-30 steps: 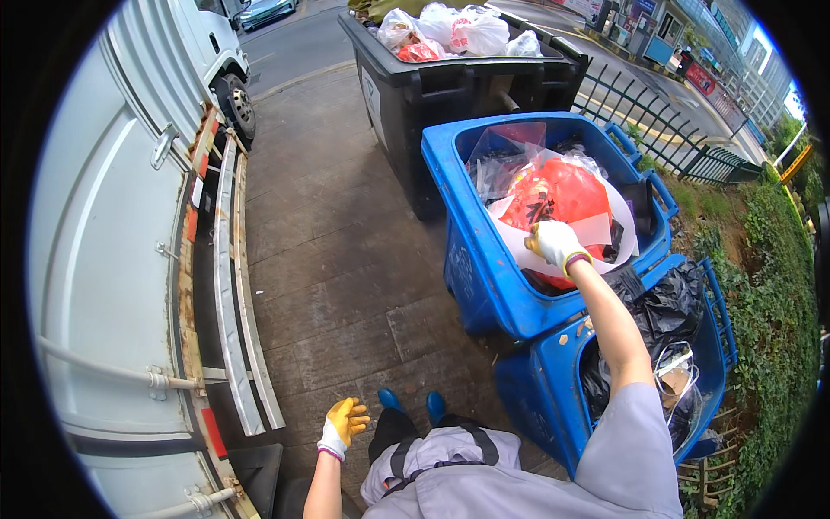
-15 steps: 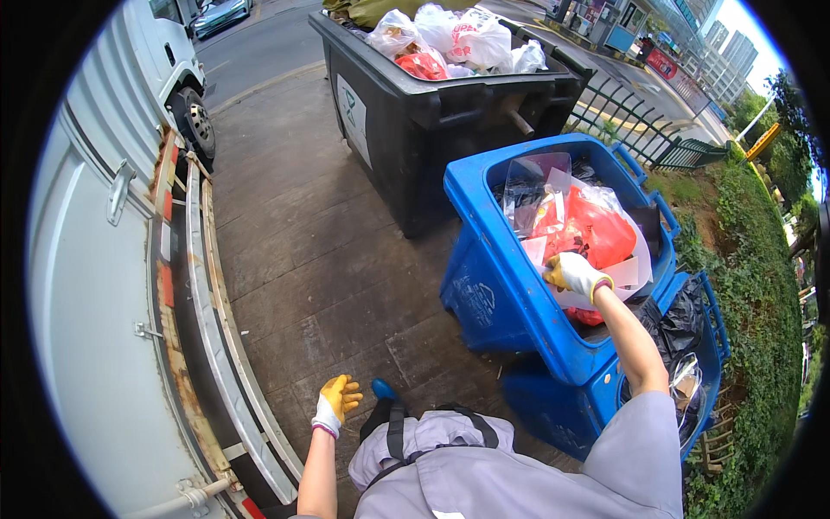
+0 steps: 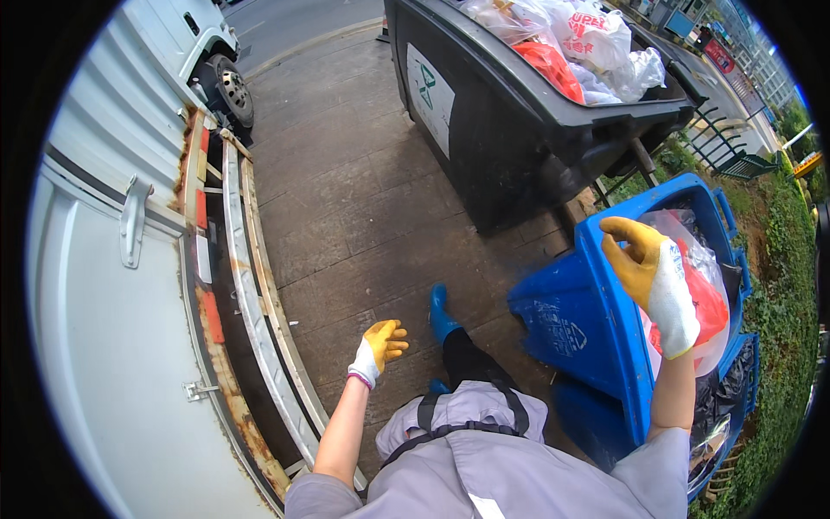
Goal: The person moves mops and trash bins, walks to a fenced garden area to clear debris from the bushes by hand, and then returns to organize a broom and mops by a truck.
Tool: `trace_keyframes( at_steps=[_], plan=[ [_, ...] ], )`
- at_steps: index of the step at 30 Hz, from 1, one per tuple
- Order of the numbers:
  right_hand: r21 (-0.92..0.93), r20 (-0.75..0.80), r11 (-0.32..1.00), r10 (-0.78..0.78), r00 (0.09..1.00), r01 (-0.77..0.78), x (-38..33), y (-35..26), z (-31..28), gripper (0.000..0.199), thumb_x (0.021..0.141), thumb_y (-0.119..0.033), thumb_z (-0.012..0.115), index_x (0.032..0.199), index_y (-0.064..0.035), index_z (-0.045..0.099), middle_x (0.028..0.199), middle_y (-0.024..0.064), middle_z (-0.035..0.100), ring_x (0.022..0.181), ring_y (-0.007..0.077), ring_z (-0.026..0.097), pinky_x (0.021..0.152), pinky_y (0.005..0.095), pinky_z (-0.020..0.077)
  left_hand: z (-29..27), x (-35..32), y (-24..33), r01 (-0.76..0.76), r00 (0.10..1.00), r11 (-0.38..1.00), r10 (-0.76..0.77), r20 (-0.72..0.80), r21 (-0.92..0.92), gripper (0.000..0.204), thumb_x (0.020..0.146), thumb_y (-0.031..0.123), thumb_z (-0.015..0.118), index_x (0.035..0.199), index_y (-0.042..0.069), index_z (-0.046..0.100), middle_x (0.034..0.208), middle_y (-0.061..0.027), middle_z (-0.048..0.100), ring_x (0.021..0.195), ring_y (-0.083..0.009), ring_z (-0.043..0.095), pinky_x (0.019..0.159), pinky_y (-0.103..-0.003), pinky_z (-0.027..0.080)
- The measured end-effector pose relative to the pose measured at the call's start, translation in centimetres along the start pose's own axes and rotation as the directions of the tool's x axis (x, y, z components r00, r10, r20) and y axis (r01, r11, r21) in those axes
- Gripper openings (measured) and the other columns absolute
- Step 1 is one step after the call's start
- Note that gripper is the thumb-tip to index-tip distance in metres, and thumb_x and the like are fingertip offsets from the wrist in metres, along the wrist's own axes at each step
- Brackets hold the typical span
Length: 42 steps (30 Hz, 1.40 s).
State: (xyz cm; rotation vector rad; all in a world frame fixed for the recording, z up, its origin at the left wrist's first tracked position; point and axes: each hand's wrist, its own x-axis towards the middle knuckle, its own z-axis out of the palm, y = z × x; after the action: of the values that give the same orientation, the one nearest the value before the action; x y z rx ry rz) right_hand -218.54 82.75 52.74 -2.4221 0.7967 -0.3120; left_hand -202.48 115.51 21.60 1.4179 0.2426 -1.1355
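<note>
Glossy plastic blue bin [image 3: 596, 329]

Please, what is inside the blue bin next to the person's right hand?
Inside the blue wheeled bin a clear plastic bag with red waste shows. The gloved right hand covers part of it, and the bin's depth below the bag is hidden.

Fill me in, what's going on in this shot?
A person in yellow-and-white work gloves stands on a paved walk beside a white truck. The right hand is raised over a blue wheeled bin holding a clear bag of red waste; whether it touches the rim is unclear. The left hand hangs free, holding nothing. A large dark bin heaped with bags stands behind.
</note>
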Motion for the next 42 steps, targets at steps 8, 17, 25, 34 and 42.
trace_keyframes(
  at_steps=[8, 17, 25, 34, 42],
  plan=[
    [0.258, 0.369, 0.961, -0.195, 0.909, 0.101, 22.8, -4.8, 23.9, 0.030, 0.085, -0.020, 0.054, 0.109, -0.0025, 0.058, 0.097, 0.0130, 0.063, 0.083, 0.0217, 0.062, 0.072, 0.0287, 0.0476, -8.3, 8.1, 14.3, -0.003, 0.960, 0.998, 0.019, -0.278, 0.057, 0.038, 0.088, 0.032, 0.053, 0.114, 0.005, 0.050, 0.094, -0.0088, 0.062, 0.065, -0.0161, 0.061, 0.054, -0.024, 0.046],
    [0.184, 0.689, 0.982, -0.164, 0.706, 0.048, 41.4, -6.8, 41.7, 0.037, 0.083, -0.028, 0.051, 0.112, -0.0060, 0.056, 0.110, 0.0142, 0.059, 0.103, 0.0310, 0.055, 0.088, 0.0352, 0.0427, -22.8, 14.4, 19.3, 0.038, 0.808, 0.988, -0.117, -0.577, -0.147, 0.029, 0.089, 0.021, 0.047, 0.114, 0.008, 0.049, 0.088, -0.0130, 0.063, 0.062, -0.0223, 0.063, 0.048, -0.029, 0.048],
    [-0.017, 0.631, 0.841, 0.428, 0.647, -0.540, 59.8, -2.4, 50.7, 0.035, 0.080, -0.026, 0.054, 0.108, -0.0053, 0.059, 0.090, 0.0136, 0.066, 0.071, 0.0228, 0.065, 0.067, 0.0323, 0.0506, -37.9, 32.8, 29.2, 0.306, 0.808, 0.896, -0.423, -0.410, -0.321, 0.024, 0.085, 0.018, 0.046, 0.109, 0.015, 0.050, 0.082, -0.0212, 0.062, 0.053, -0.0347, 0.059, 0.039, -0.039, 0.045],
    [-0.168, 0.599, 0.643, 0.668, 0.441, -0.747, 73.4, 2.8, 59.8, 0.023, 0.080, -0.013, 0.057, 0.103, -0.0085, 0.057, 0.084, 0.0100, 0.065, 0.059, 0.0237, 0.064, 0.049, 0.0335, 0.0485, -45.4, 54.9, 59.0, 0.191, 0.891, 0.981, -0.164, -0.423, 0.021, 0.011, 0.081, 0.015, 0.050, 0.091, 0.012, 0.054, 0.062, -0.0162, 0.058, 0.046, -0.0303, 0.056, 0.034, -0.037, 0.040],
    [0.067, 0.609, 0.515, 0.657, 0.444, -0.854, 99.7, -0.2, 70.4, 0.017, 0.079, -0.022, 0.056, 0.087, -0.0086, 0.062, 0.077, 0.0134, 0.064, 0.062, 0.0286, 0.061, 0.052, 0.0404, 0.0472, -43.7, 70.0, 83.0, 0.311, 0.874, 0.937, -0.216, -0.435, 0.161, 0.019, 0.079, 0.007, 0.050, 0.098, 0.006, 0.056, 0.071, -0.0128, 0.061, 0.065, -0.0305, 0.064, 0.050, -0.041, 0.052]
  ],
)
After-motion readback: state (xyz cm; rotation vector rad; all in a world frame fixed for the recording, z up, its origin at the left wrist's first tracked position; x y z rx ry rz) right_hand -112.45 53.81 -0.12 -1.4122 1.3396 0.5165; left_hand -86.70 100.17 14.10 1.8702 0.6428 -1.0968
